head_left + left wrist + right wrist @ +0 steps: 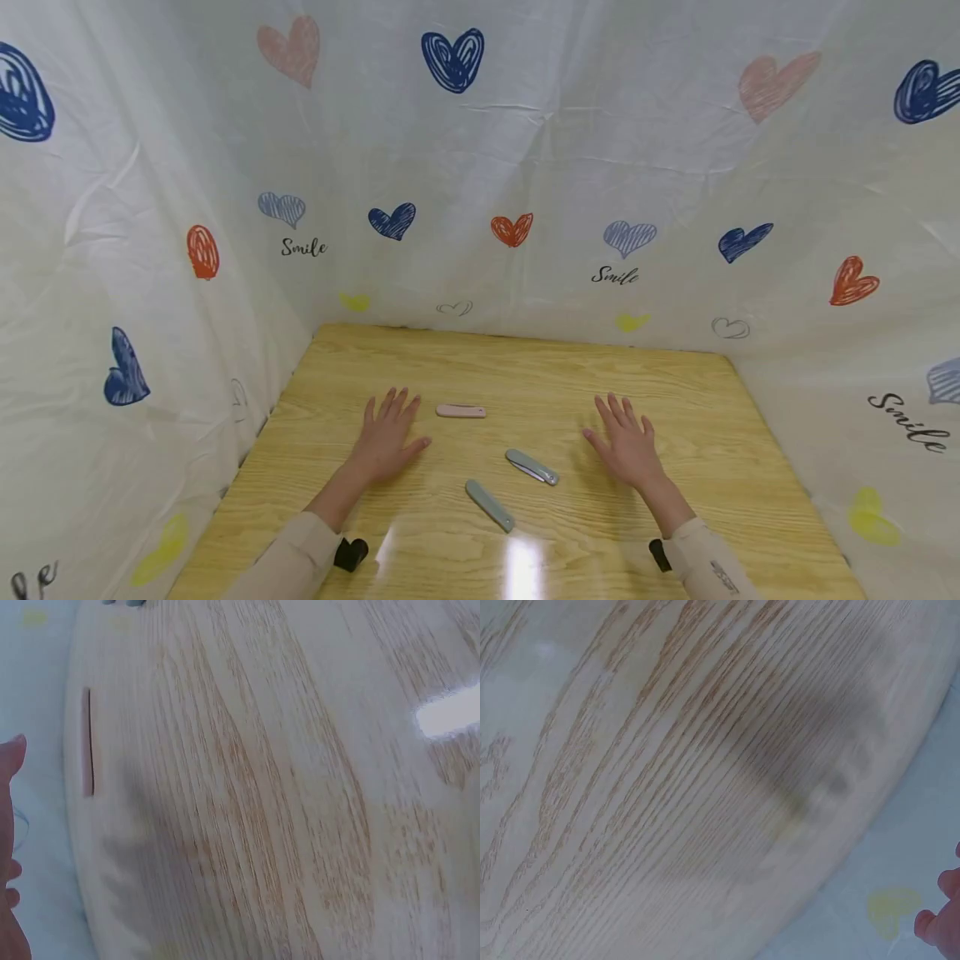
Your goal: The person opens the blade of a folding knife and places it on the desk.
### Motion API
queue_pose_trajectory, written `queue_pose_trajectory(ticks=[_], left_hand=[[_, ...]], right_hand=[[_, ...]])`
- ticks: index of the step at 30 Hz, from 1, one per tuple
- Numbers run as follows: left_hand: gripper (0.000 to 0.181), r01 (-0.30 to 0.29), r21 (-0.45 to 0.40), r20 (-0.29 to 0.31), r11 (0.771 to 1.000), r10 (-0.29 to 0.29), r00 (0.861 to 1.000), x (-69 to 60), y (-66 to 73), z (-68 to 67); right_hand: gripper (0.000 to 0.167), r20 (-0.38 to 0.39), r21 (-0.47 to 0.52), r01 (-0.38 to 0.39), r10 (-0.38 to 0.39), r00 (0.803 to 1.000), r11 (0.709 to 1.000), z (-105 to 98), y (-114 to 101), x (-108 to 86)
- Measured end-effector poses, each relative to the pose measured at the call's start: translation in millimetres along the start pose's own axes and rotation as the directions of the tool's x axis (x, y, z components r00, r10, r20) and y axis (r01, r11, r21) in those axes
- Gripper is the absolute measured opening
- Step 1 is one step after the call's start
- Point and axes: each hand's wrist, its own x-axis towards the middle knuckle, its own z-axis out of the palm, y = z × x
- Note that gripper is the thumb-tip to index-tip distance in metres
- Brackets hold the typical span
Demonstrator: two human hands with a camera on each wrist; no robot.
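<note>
In the head view a pink folding knife (461, 411) lies just right of my left hand (384, 442), whose fingers are spread and hold nothing. My right hand (627, 446), fingers also spread, holds nothing. Between the hands lie two grey-green folding knives, one (532, 467) nearer the right hand and the other (490, 506) closer to me. The left wrist view has the pink knife (87, 742) near the table's edge and part of the left hand (10, 847) at the left border. Fingertips of the right hand (943, 911) show at the lower right of the right wrist view.
The wood-grain table (600, 375) has bright reflections near its front. A white cloth (555, 167) printed with hearts and "Smile" hangs behind it and along both sides. Each sleeve has a black band by the wrist.
</note>
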Motion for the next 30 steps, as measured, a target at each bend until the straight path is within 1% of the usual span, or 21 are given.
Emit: queue_pose_trajectory(ticks=[3, 6, 8, 11, 14, 17, 20, 24, 27, 30], left_hand=[[0.077, -0.033, -0.02, 0.06, 0.999, 0.034, 0.998, 2.9, 3.7, -1.7], [0.077, -0.065, -0.036, 0.117, 0.997, 0.069, 0.991, 4.9, 7.3, -3.2], [0.077, -0.088, -0.045, 0.126, 0.995, 0.093, 0.988, 6.0, 9.6, -3.3], [0.075, -0.109, -0.042, 0.116, 0.993, 0.113, 0.987, 7.5, 12.5, -1.4], [0.075, -0.121, -0.03, 0.115, 0.992, 0.124, 0.986, 8.6, 15.5, 0.9], [0.076, -0.134, -0.024, 0.129, 0.991, 0.136, 0.982, 9.8, 19.6, 3.7], [0.076, -0.164, -0.027, 0.162, 0.986, 0.166, 0.973, 10.0, 23.8, 8.1], [0.077, -0.204, -0.03, 0.217, 0.979, 0.205, 0.954, 8.0, 28.9, 15.8], [0.077, -0.22, -0.015, 0.241, 0.975, 0.217, 0.946, 6.6, 31.6, 22.4], [0.077, -0.236, -0.002, 0.259, 0.972, 0.229, 0.938, 5.8, 34.9, 26.2]], right_hand=[[0.069, 0.01, 0.005, 0.006, -0.006, 1.0, 1.0, 1, -2, 1.2], [0.069, 0.015, 0.016, 0.012, -0.012, 1.0, 1.0, 1, -5, 1.3], [0.069, 0.012, 0.019, 0.018, -0.018, 1.0, 1.0, 2, -6, 1.3], [0.068, 0.001, 0.015, 0.035, -0.035, 0.999, 0.999, 4, -7, 1.9], [0.068, 0.01, 0.018, 0.043, -0.043, 0.999, 0.999, 8, -8, 2.8], [0.068, 0.028, 0.035, 0.048, -0.049, 0.998, 0.998, 13, -12, 3.1], [0.069, 0.035, 0.04, 0.064, -0.066, 0.997, 0.997, 18, -15, 2.8], [0.068, 0.045, 0.022, 0.091, -0.092, 0.995, 0.996, 27, -19, 1.8], [0.067, 0.064, 0.025, 0.106, -0.107, 0.992, 0.994, 32, -23, 0.7], [0.067, 0.096, 0.041, 0.117, -0.121, 0.988, 0.992, 36, -28, -0.9]])
